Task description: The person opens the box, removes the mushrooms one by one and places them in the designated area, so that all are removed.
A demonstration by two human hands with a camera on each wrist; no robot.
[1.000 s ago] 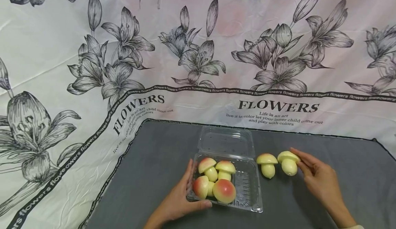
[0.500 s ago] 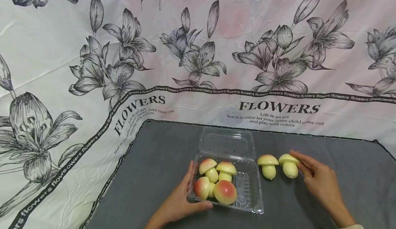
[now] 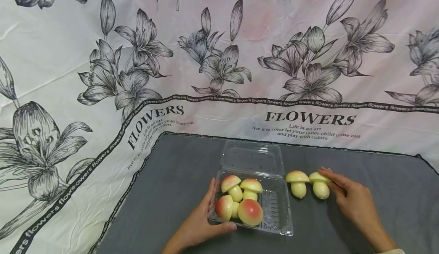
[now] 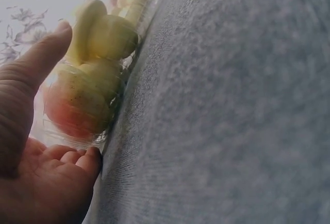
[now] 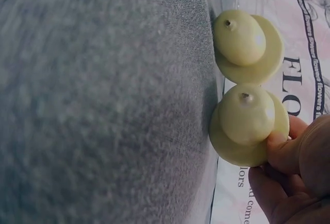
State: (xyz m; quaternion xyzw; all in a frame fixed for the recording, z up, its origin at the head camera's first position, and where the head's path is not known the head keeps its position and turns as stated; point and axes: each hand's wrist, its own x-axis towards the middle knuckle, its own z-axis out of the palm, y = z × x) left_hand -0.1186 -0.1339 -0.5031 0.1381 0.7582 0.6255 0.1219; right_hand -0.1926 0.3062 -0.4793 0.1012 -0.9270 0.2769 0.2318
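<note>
Toy mushroom (image 3: 320, 185) on grey counter (image 3: 377, 193), right of clear clamshell box (image 3: 274, 208): your right hand (image 3: 353, 200) now pinches its cap rim with fingertips (image 5: 278, 149); a second ago they only touched it. Mushroom barely shifted, not lifted. Second loose mushroom (image 3: 297, 184) just beside it, unmoved. Your left hand (image 3: 199, 223) still grips box's left edge, thumb under front; four mushrooms (image 3: 240, 202) inside as before.

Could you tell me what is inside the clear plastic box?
The clear plastic box holds four toy mushrooms crowded at its left end; its right end shows bare ribbed floor. Anything beneath the mushrooms is covered.
</note>
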